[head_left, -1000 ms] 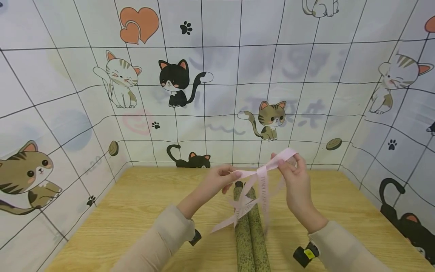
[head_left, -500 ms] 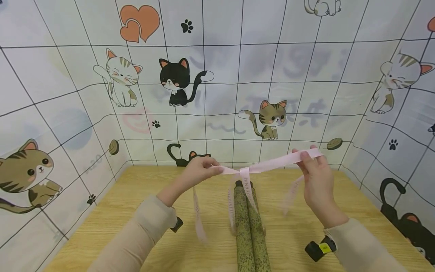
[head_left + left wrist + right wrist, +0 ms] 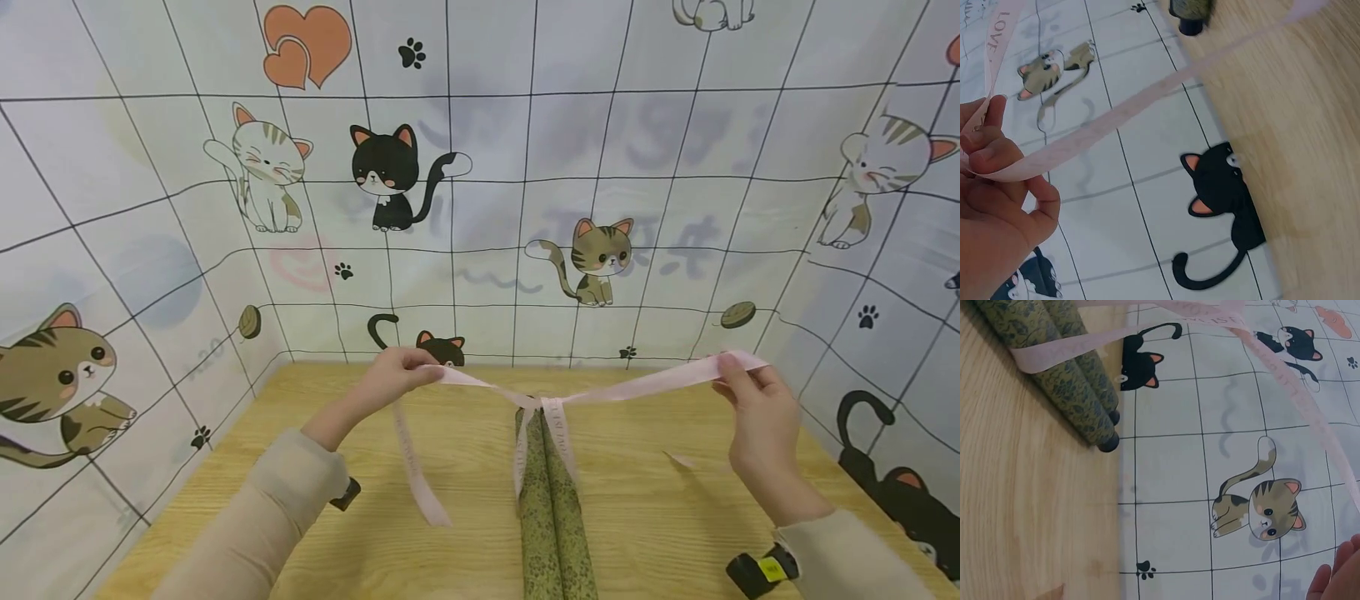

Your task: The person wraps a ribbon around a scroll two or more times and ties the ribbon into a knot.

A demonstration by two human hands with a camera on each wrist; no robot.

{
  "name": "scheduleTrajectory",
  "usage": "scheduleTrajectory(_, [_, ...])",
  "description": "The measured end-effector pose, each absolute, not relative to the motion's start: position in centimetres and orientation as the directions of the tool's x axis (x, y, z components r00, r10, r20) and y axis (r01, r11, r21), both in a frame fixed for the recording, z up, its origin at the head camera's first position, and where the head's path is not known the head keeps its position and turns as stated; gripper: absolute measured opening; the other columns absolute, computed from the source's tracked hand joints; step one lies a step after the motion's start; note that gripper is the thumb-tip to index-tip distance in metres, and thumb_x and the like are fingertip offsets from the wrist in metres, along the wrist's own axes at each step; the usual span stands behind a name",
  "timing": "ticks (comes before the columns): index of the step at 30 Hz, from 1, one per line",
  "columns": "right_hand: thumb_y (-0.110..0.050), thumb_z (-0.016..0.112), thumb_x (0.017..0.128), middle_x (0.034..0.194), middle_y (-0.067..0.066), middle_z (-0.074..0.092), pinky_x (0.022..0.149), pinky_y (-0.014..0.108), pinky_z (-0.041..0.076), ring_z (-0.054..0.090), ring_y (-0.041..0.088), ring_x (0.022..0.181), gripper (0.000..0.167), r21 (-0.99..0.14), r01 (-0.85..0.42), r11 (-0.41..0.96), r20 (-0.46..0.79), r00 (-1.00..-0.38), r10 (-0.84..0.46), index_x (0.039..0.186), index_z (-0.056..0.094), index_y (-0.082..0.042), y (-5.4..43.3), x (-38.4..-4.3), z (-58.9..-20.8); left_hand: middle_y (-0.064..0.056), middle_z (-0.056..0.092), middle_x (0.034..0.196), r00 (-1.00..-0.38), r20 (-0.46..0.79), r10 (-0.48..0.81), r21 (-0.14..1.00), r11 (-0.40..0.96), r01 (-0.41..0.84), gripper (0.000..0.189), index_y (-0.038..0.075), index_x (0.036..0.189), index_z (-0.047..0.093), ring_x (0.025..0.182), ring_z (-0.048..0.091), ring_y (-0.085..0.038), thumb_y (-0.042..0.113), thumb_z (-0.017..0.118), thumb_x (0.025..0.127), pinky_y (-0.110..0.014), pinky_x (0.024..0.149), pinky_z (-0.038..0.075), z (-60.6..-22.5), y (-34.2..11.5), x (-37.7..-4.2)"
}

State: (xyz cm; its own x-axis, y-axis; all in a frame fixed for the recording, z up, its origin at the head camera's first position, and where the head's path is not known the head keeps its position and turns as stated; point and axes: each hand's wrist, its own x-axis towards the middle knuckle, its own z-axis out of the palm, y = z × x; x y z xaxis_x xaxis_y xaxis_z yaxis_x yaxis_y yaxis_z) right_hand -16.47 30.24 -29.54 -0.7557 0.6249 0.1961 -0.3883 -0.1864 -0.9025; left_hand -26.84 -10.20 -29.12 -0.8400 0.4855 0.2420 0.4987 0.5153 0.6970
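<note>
A pink printed ribbon [image 3: 645, 385] stretches between my two hands. My left hand [image 3: 382, 385] pinches one side of it; a loose tail dangles below that hand. My right hand [image 3: 765, 425] pinches the other side between thumb and fingers. Mid-span, the strands meet above the far end of two green patterned rolls [image 3: 551, 508], which lie side by side like a scroll. From there, ribbon runs down both sides of the rolls. In the right wrist view a ribbon band crosses the rolls [image 3: 1060, 381], near their black end knobs [image 3: 1109, 442]. Only fingertips of my right hand [image 3: 1341, 575] show there.
The rolls lie on a light wooden table [image 3: 637, 517]. White cloth walls [image 3: 480, 208] with a grid and printed cats enclose its back and sides. Dark wrist devices [image 3: 757, 575] sit at both sleeves.
Both hands have moved apart, left hand leftward and right hand rightward. The bow-like loops between them have opened into a long ribbon span, and the meeting point has dropped closer to the rolls.
</note>
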Motion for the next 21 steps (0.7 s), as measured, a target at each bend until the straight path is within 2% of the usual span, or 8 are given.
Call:
scheduleTrajectory(4, [-0.023,0.071,0.083,0.076,-0.002,0.054,0.062,0.011,0.046,0.051,0.008,0.066,0.014,-0.953,-0.282,-0.111,0.137,-0.728,0.672,0.090,0.065,-0.013,31.7,-16.0,-30.7,-0.003,0.062,0.088,-0.864,0.212,0.456,0.702,0.545,0.459,0.022,0.007,0.093,0.070,0.079,0.048,-0.017,0.026,0.060,0.092,-0.033,0.071,0.041,-30.1,-12.3,-27.1])
scheduleTrajectory(7, [-0.023,0.070,0.084,0.069,-0.003,0.050,0.059,0.012,0.044,0.048,0.008,0.063,0.010,-0.971,-0.222,-0.089,0.106,-0.733,0.672,0.085,0.064,-0.015,32.9,-15.6,-31.8,-0.002,0.054,0.074,-0.878,0.180,0.443,0.711,0.558,0.428,0.023,0.002,0.087,0.067,0.069,0.042,-0.016,0.024,0.059,0.092,-0.031,0.064,0.037,-31.2,-14.0,-27.3])
scheduleTrajectory(11, [-0.028,0.068,0.085,0.064,-0.005,0.049,0.060,0.015,0.040,0.048,0.008,0.060,0.015,-0.992,-0.122,-0.037,0.067,-0.745,0.664,0.081,0.062,-0.016,34.6,-15.0,-33.6,0.000,0.042,0.064,-0.884,0.154,0.442,0.713,0.570,0.409,0.022,0.001,0.080,0.063,0.061,0.036,-0.016,0.019,0.058,0.092,-0.031,0.059,0.033,-32.8,-16.0,-27.3])
scheduleTrajectory(16, [-0.042,0.062,0.088,0.067,-0.007,0.048,0.062,0.017,0.036,0.048,0.007,0.064,0.027,-0.992,0.072,0.108,0.018,-0.745,0.667,0.085,0.057,-0.015,36.8,-14.1,-35.5,-0.001,0.044,0.066,-0.887,0.172,0.429,0.674,0.605,0.423,0.018,0.004,0.078,0.064,0.062,0.037,-0.016,0.016,0.059,0.091,-0.031,0.059,0.034,-34.9,-18.4,-27.6])
scheduleTrajectory(19, [-0.042,0.063,0.086,0.065,-0.008,0.050,0.057,0.017,0.040,0.050,0.007,0.061,0.030,-0.986,0.115,0.123,0.003,-0.721,0.693,0.080,0.058,-0.014,39.3,-14.6,-37.7,0.000,0.043,0.064,-0.901,0.141,0.410,0.680,0.621,0.389,0.019,0.003,0.079,0.063,0.059,0.038,-0.015,0.016,0.057,0.092,-0.030,0.056,0.035,-36.1,-19.6,-27.6])
scheduleTrajectory(21, [-0.041,0.068,0.083,0.061,-0.006,0.051,0.053,0.018,0.042,0.051,0.009,0.056,0.030,-0.993,0.101,0.061,-0.028,-0.704,0.709,0.075,0.060,-0.013,41.3,-15.1,-39.4,0.000,0.041,0.060,-0.913,0.110,0.393,0.693,0.628,0.354,0.019,0.002,0.080,0.061,0.056,0.036,-0.014,0.016,0.056,0.093,-0.029,0.053,0.034,-36.7,-20.3,-27.5])
